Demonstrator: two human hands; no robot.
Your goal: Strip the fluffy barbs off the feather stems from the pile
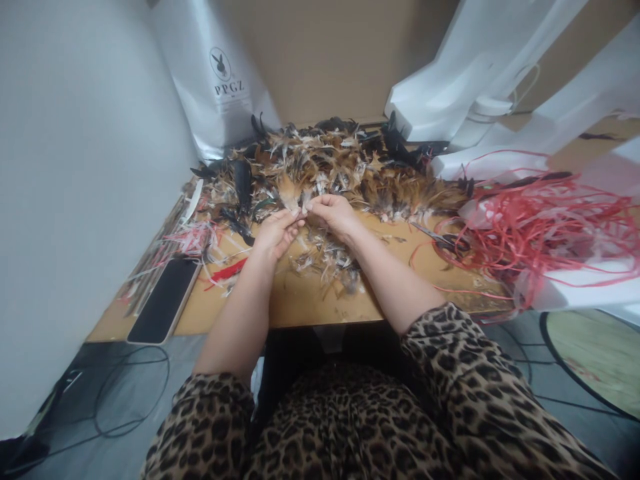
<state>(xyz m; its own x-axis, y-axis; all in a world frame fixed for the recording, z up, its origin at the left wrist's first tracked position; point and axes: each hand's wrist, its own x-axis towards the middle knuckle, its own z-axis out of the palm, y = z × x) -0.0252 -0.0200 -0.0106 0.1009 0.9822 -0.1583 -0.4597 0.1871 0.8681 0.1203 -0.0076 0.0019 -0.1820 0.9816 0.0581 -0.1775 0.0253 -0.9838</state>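
Observation:
Over the near edge of a feather heap, my left hand (pixel 280 232) is closed in a pinch on a brown feather (pixel 289 191), its tan tip pointing away from me. My right hand (pixel 334 213) meets it fingertip to fingertip, pinching pale fluff at the feather's lower part. The exact contact between the fingers is too small to make out. Behind both hands spreads the heap of brown, white and black feathers (pixel 350 160). Loose downy scraps (pixel 330 257) lie on the tabletop below my hands.
A phone (pixel 164 300) lies at the table's left edge, near a red strip (pixel 229 270). Scissors (pixel 440 237) rest at right beside tangled red plastic ribbon (pixel 545 227). A white printed bag (pixel 225 87) stands behind left; white packaging (pixel 450 80) stands behind right.

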